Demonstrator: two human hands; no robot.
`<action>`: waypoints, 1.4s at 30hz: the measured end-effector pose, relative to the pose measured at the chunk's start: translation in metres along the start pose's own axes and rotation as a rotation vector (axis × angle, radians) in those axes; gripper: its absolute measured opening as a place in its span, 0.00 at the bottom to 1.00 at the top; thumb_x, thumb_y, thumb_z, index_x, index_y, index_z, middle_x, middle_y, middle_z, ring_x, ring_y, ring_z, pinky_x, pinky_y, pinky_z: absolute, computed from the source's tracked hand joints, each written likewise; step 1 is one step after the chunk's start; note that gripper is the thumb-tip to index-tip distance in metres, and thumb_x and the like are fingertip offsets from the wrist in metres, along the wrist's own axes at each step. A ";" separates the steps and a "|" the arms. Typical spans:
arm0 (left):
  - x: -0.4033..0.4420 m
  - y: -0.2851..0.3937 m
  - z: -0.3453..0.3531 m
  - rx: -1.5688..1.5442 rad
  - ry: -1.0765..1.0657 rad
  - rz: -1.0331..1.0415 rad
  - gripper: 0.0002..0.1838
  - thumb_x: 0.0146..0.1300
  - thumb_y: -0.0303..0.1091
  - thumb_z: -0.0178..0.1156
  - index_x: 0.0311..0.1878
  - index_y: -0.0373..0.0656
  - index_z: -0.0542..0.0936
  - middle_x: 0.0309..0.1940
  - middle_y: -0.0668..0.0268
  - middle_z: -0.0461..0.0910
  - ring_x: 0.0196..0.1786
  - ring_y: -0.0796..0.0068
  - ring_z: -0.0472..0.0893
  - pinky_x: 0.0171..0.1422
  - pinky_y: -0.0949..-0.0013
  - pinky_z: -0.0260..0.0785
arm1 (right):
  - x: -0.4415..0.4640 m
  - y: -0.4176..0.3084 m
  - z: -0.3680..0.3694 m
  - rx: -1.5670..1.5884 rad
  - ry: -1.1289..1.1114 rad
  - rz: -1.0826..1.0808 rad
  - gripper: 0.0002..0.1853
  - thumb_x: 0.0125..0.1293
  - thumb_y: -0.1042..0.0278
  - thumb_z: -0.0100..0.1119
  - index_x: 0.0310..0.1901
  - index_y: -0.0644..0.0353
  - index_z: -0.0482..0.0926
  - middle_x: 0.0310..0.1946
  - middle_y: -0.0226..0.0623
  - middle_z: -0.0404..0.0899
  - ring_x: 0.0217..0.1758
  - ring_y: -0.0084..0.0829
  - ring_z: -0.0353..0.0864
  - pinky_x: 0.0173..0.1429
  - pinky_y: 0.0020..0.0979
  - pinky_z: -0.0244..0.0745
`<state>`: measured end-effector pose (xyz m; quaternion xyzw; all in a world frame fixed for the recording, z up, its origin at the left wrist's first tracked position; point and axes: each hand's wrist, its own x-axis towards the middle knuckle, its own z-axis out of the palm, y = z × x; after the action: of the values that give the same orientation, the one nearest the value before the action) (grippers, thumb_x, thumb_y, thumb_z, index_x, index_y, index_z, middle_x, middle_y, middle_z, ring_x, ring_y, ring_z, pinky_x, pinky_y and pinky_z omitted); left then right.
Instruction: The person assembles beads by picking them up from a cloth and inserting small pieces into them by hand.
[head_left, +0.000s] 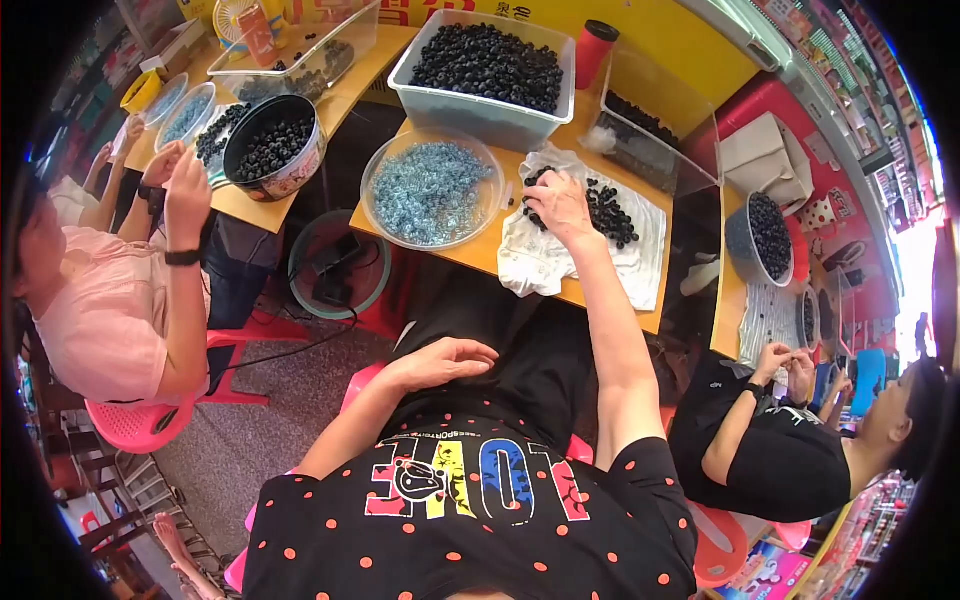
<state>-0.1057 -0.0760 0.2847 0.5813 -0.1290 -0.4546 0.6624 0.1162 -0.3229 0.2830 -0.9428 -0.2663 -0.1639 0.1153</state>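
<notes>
My right hand (563, 207) reaches down onto a white cloth (640, 265) on the table, among loose small round black parts (610, 215). Its fingers are bent together at the left of these parts, and whatever they pinch is hidden. My left hand (445, 363) lies over my lap, fingers stretched out, with nothing in it. Left of the cloth stands a round clear tray (372, 205) full of small bluish transparent plastic pieces (432, 190). Behind it, a large clear tub (470, 125) is heaped with black parts (488, 65).
A clear box (650, 150) and a red cup (597, 50) stand at the back. A person in pink (110, 310) works at left by a black-filled bucket (272, 150). Another in black (780, 440) sits at right near a tub (745, 240). A bin (340, 265) stands under the table.
</notes>
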 end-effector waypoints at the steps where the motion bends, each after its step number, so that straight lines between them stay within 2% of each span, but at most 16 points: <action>1: 0.003 0.000 -0.001 0.051 -0.011 -0.006 0.23 0.70 0.38 0.56 0.63 0.36 0.72 0.56 0.59 0.77 0.59 0.76 0.74 0.64 0.72 0.65 | 0.003 -0.001 -0.001 -0.059 -0.071 -0.059 0.08 0.53 0.64 0.67 0.37 0.45 0.86 0.36 0.27 0.76 0.47 0.34 0.73 0.52 0.37 0.67; 3: 0.011 0.002 -0.005 0.088 -0.020 -0.001 0.23 0.70 0.38 0.56 0.63 0.36 0.72 0.55 0.60 0.78 0.59 0.76 0.74 0.64 0.72 0.65 | 0.008 0.001 -0.003 -0.114 -0.179 -0.071 0.10 0.53 0.64 0.67 0.39 0.46 0.85 0.37 0.28 0.75 0.48 0.34 0.73 0.53 0.37 0.67; 13: 0.040 0.021 -0.009 0.133 0.038 0.054 0.20 0.69 0.38 0.57 0.59 0.36 0.75 0.51 0.61 0.80 0.55 0.77 0.76 0.61 0.73 0.67 | -0.019 0.004 -0.006 0.055 0.021 -0.093 0.09 0.52 0.71 0.66 0.36 0.53 0.81 0.35 0.30 0.79 0.45 0.34 0.76 0.52 0.37 0.68; 15: 0.050 0.025 -0.005 0.064 0.084 0.104 0.19 0.68 0.37 0.58 0.57 0.35 0.76 0.49 0.62 0.81 0.52 0.77 0.78 0.59 0.73 0.68 | -0.027 0.004 -0.007 0.088 0.055 -0.052 0.10 0.52 0.72 0.66 0.38 0.54 0.80 0.36 0.30 0.80 0.46 0.34 0.77 0.53 0.36 0.68; 17: 0.060 0.028 0.000 0.000 0.177 0.141 0.14 0.67 0.33 0.58 0.52 0.34 0.79 0.42 0.64 0.83 0.46 0.81 0.79 0.53 0.76 0.71 | -0.035 0.001 -0.011 0.270 0.171 0.138 0.13 0.51 0.73 0.66 0.40 0.55 0.80 0.37 0.31 0.80 0.45 0.35 0.77 0.54 0.36 0.68; 19: 0.072 0.026 0.000 -0.151 0.244 0.201 0.12 0.68 0.31 0.58 0.50 0.34 0.79 0.42 0.63 0.83 0.46 0.78 0.80 0.54 0.73 0.73 | -0.044 -0.006 -0.019 0.314 0.231 0.149 0.18 0.49 0.75 0.67 0.45 0.55 0.80 0.36 0.30 0.80 0.41 0.33 0.76 0.51 0.33 0.70; 21: 0.079 0.033 0.005 -0.293 0.387 0.233 0.10 0.68 0.31 0.57 0.47 0.35 0.80 0.37 0.64 0.83 0.40 0.78 0.82 0.51 0.74 0.74 | -0.054 -0.022 -0.037 0.536 0.236 0.329 0.21 0.47 0.77 0.69 0.47 0.56 0.80 0.35 0.29 0.80 0.37 0.29 0.75 0.46 0.31 0.72; 22: 0.085 0.031 0.004 -0.328 0.423 0.247 0.10 0.68 0.31 0.57 0.47 0.36 0.80 0.37 0.63 0.84 0.40 0.77 0.82 0.51 0.73 0.74 | -0.059 -0.026 -0.040 0.562 0.264 0.302 0.23 0.49 0.78 0.69 0.50 0.57 0.80 0.34 0.29 0.79 0.35 0.26 0.72 0.42 0.27 0.71; 25: 0.097 0.035 0.006 -0.443 0.494 0.246 0.11 0.68 0.33 0.58 0.48 0.37 0.78 0.39 0.63 0.84 0.41 0.76 0.83 0.51 0.71 0.75 | -0.077 -0.041 -0.044 0.720 0.304 0.312 0.23 0.51 0.77 0.69 0.52 0.57 0.80 0.35 0.29 0.79 0.35 0.24 0.71 0.44 0.25 0.71; 28: 0.103 0.043 0.009 -0.824 0.472 0.289 0.12 0.69 0.33 0.58 0.51 0.39 0.76 0.42 0.64 0.83 0.43 0.75 0.82 0.50 0.70 0.76 | -0.093 -0.065 -0.045 0.881 0.316 0.378 0.24 0.52 0.79 0.69 0.53 0.58 0.79 0.37 0.29 0.79 0.36 0.23 0.71 0.45 0.24 0.70; 29: 0.104 0.041 0.009 -0.829 0.482 0.284 0.12 0.69 0.33 0.58 0.51 0.39 0.76 0.42 0.64 0.83 0.43 0.75 0.82 0.50 0.70 0.76 | -0.098 -0.074 -0.046 0.985 0.327 0.423 0.24 0.51 0.79 0.69 0.53 0.58 0.79 0.37 0.29 0.79 0.37 0.24 0.71 0.45 0.24 0.70; 33: 0.102 0.026 0.004 -0.841 0.448 0.309 0.07 0.66 0.32 0.60 0.44 0.41 0.78 0.37 0.68 0.82 0.41 0.76 0.82 0.49 0.70 0.77 | -0.108 -0.093 -0.055 0.780 0.277 0.299 0.26 0.48 0.82 0.69 0.53 0.58 0.79 0.37 0.30 0.79 0.38 0.25 0.71 0.47 0.26 0.71; 35: 0.099 0.021 0.002 -0.870 0.442 0.271 0.08 0.65 0.30 0.62 0.45 0.41 0.79 0.37 0.67 0.83 0.38 0.76 0.83 0.46 0.72 0.76 | -0.111 -0.093 -0.050 0.795 0.264 0.303 0.26 0.48 0.82 0.69 0.53 0.58 0.79 0.37 0.29 0.80 0.38 0.25 0.72 0.48 0.26 0.71; 37: 0.092 0.023 0.001 -0.879 0.469 0.246 0.08 0.64 0.29 0.63 0.45 0.40 0.79 0.37 0.66 0.83 0.39 0.75 0.83 0.47 0.71 0.76 | -0.109 -0.087 -0.050 0.972 0.120 0.282 0.26 0.49 0.81 0.68 0.54 0.58 0.79 0.38 0.29 0.81 0.39 0.25 0.73 0.49 0.26 0.71; 39: 0.087 0.022 -0.002 -0.889 0.500 0.221 0.09 0.64 0.28 0.63 0.45 0.40 0.79 0.38 0.66 0.83 0.40 0.74 0.84 0.47 0.71 0.77 | -0.103 -0.074 -0.050 1.084 0.018 0.343 0.22 0.53 0.78 0.67 0.53 0.60 0.80 0.38 0.31 0.82 0.39 0.24 0.74 0.49 0.25 0.71; 42: 0.082 0.023 -0.009 -0.908 0.496 0.247 0.12 0.63 0.26 0.63 0.49 0.37 0.79 0.41 0.60 0.83 0.44 0.71 0.84 0.51 0.68 0.77 | -0.069 -0.059 -0.054 0.892 0.028 0.332 0.13 0.63 0.72 0.61 0.50 0.59 0.82 0.41 0.34 0.83 0.41 0.20 0.77 0.49 0.24 0.71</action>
<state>-0.0437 -0.1336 0.2730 0.3064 0.1739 -0.2323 0.9066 0.0154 -0.3222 0.3144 -0.8287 -0.1547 -0.0258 0.5372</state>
